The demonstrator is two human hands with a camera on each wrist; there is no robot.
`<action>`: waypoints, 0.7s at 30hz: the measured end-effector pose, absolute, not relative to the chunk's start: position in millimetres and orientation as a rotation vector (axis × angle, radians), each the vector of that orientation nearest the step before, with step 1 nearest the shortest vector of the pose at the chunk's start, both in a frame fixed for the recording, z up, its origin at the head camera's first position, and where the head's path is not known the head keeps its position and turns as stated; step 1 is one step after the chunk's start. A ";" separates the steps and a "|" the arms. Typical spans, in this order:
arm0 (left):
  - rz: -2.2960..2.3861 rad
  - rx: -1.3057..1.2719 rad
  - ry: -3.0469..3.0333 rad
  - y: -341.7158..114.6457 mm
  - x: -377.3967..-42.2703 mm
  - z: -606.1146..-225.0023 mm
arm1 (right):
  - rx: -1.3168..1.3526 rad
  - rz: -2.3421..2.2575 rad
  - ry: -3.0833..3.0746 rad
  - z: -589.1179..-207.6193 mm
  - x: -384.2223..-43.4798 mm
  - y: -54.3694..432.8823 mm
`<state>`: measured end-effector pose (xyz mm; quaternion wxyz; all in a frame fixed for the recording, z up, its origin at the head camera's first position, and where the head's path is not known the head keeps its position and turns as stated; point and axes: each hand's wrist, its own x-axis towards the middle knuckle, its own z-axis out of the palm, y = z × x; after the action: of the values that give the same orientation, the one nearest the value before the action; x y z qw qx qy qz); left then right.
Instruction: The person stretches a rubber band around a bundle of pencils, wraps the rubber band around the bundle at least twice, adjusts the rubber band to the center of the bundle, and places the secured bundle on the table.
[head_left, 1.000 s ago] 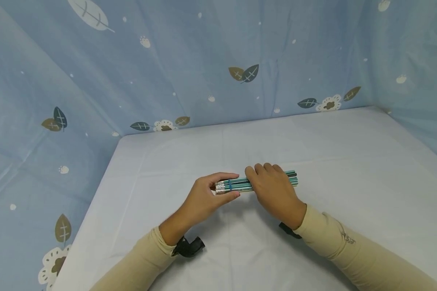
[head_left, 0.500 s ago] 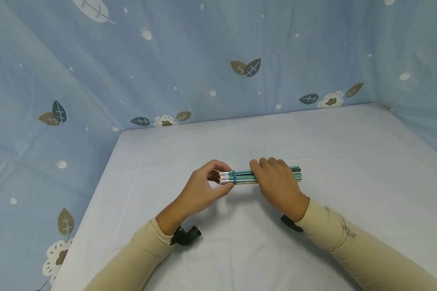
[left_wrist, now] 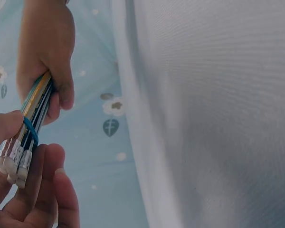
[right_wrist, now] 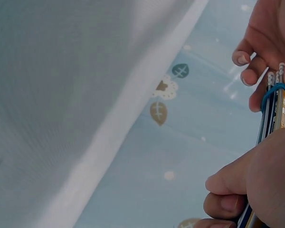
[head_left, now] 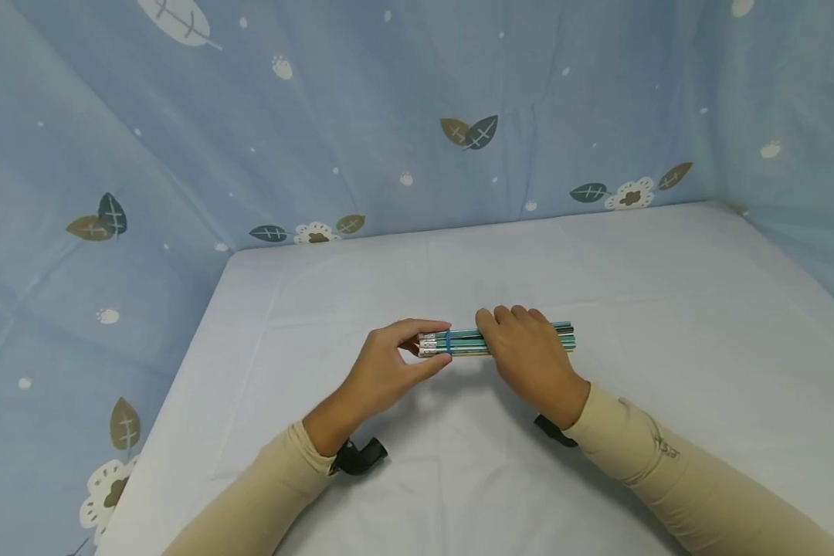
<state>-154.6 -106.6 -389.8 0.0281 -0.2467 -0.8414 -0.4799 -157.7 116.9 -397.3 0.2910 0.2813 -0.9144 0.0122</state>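
Observation:
A bundle of pencils point(head_left: 469, 342), mostly teal and one yellow, is held level above the white surface. Their white eraser ends point(left_wrist: 12, 166) point toward my left hand. Around them near the ferrules runs a blue rubber band point(left_wrist: 31, 128). My left hand point(head_left: 385, 363) pinches the bundle at the band, thumb on one side and a finger on the other; its remaining fingers curve loosely behind the erasers. My right hand point(head_left: 524, 355) wraps around the middle of the pencils from above, hiding that stretch. Beyond it the far pencil ends stick out to the right.
White cloth point(head_left: 320, 301) covers the flat surface below, with soft folds. Blue fabric point(head_left: 389, 100) printed with leaves and flowers hangs along the back and both sides. A black wrist mount point(head_left: 361, 457) sits under the left wrist.
Over the second, both hands and the pencils shift slightly right in the head view. The left fingertips draw in a little, then spread along the band again. The right hand keeps its grip.

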 end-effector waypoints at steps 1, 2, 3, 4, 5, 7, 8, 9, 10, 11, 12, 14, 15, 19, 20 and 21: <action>-1.476 -0.759 -2.602 -106.4 -154.0 -389.6 | 0.751 0.035 -2.440 -396.8 -157.2 116.7; -1.475 -0.760 -2.605 -106.2 -153.6 -389.4 | 0.752 0.038 -2.443 -396.4 -156.9 116.6; -1.477 -0.757 -2.610 -105.8 -153.4 -389.3 | 0.752 0.038 -2.447 -396.3 -156.9 116.6; -1.478 -0.757 -2.613 -105.4 -153.4 -389.2 | 0.752 0.037 -2.451 -395.9 -156.5 116.7; -1.480 -0.758 -2.616 -104.8 -153.4 -388.9 | 0.749 0.033 -2.459 -395.7 -156.2 117.1; -1.489 -0.761 -2.622 -104.1 -153.8 -388.7 | 0.747 0.028 -2.469 -395.2 -155.6 117.3; -1.495 -0.759 -2.628 -104.2 -153.7 -388.7 | 0.748 0.026 -2.474 -395.2 -155.4 116.8; -1.504 -0.761 -2.632 -104.2 -153.7 -388.7 | 0.749 0.024 -2.477 -395.4 -155.2 116.3; -1.516 -0.768 -2.634 -103.7 -153.7 -388.6 | 0.753 0.023 -2.479 -395.5 -154.7 115.8; -1.531 -0.773 -2.636 -103.3 -153.4 -388.5 | 0.757 0.023 -2.481 -395.5 -154.2 115.4; -1.546 -0.781 -2.635 -102.7 -153.1 -388.1 | 0.762 0.023 -2.481 -395.4 -153.9 114.9; -1.573 -0.792 -2.632 -101.5 -152.3 -387.4 | 0.767 0.023 -2.482 -394.8 -153.0 113.9; -1.592 -0.797 -2.626 -100.9 -152.0 -387.1 | 0.767 0.023 -2.483 -394.7 -153.0 113.4; -1.604 -0.796 -2.619 -99.0 -150.7 -387.1 | 0.775 0.016 -2.490 -393.1 -151.1 111.8; -1.601 -0.792 -2.619 -98.7 -150.5 -387.4 | 0.779 0.012 -2.491 -392.9 -150.8 111.5; -1.599 -0.792 -2.616 -98.2 -150.3 -387.5 | 0.781 0.010 -2.494 -392.9 -150.6 111.2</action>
<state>-150.3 -98.2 -387.5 -0.0124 -0.2501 -0.8261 -0.5048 -150.6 111.2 -392.9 0.2612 0.2886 -0.9211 0.0037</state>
